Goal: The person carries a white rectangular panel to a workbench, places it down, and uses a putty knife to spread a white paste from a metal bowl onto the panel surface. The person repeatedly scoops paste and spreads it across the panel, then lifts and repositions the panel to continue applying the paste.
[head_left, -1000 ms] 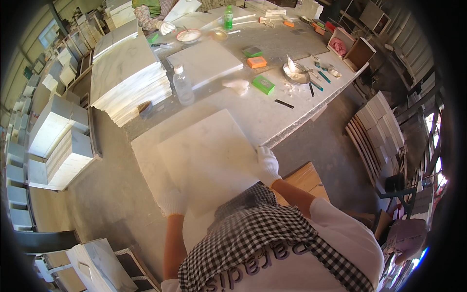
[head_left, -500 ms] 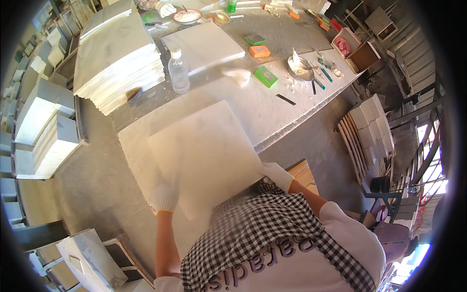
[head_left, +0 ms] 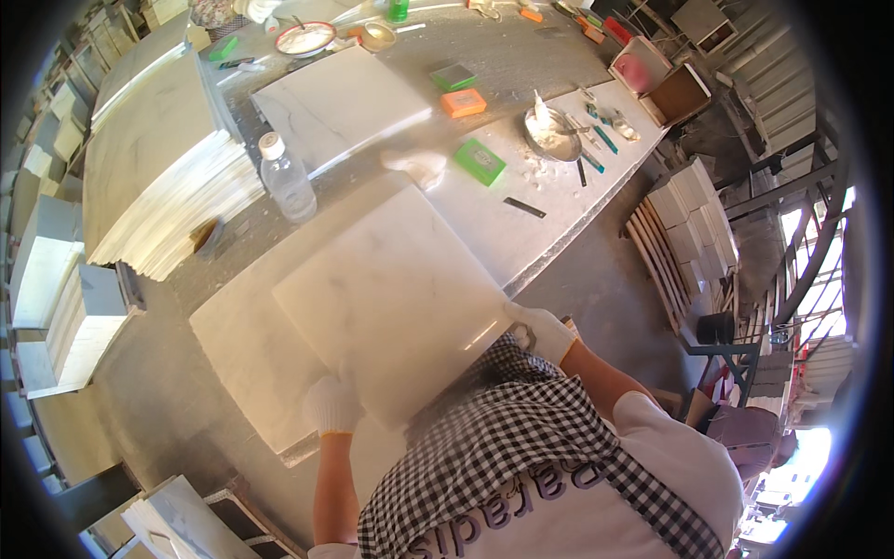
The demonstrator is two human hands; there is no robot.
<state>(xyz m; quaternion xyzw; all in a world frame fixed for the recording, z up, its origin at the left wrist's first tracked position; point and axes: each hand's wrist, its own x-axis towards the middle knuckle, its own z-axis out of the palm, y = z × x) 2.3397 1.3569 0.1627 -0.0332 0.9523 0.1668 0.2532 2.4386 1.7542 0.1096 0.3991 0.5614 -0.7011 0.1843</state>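
A square white marble tile [head_left: 391,289] with faint grey veins is held in front of my apron, above a larger white slab [head_left: 237,345] on the worktable. My left hand [head_left: 332,406], in a white knit glove, grips its near left edge; the fingertips are partly hidden. At the right corner, my gloved right hand [head_left: 542,334] is closed around the tile's edge. Beyond the tile stand a clear plastic bottle [head_left: 291,182] with a white cap and a crumpled white cloth-like thing [head_left: 416,168]. A green box [head_left: 480,161] lies to the right of these.
A tall stack of marble tiles [head_left: 168,177] stands at the left. Another tile [head_left: 340,107] lies farther back. To the right are a metal bowl of white paste [head_left: 553,140], an orange box [head_left: 463,102], a dark flat strip [head_left: 524,207] and teal-handled tools [head_left: 603,138]. A co-worker's gloved hand [head_left: 253,9] shows at the far edge.
My view has shifted, so the table and its things appear farther left. The tile's tilt has changed slightly and a bright glint shows near its near right edge. Both hands keep their grip.
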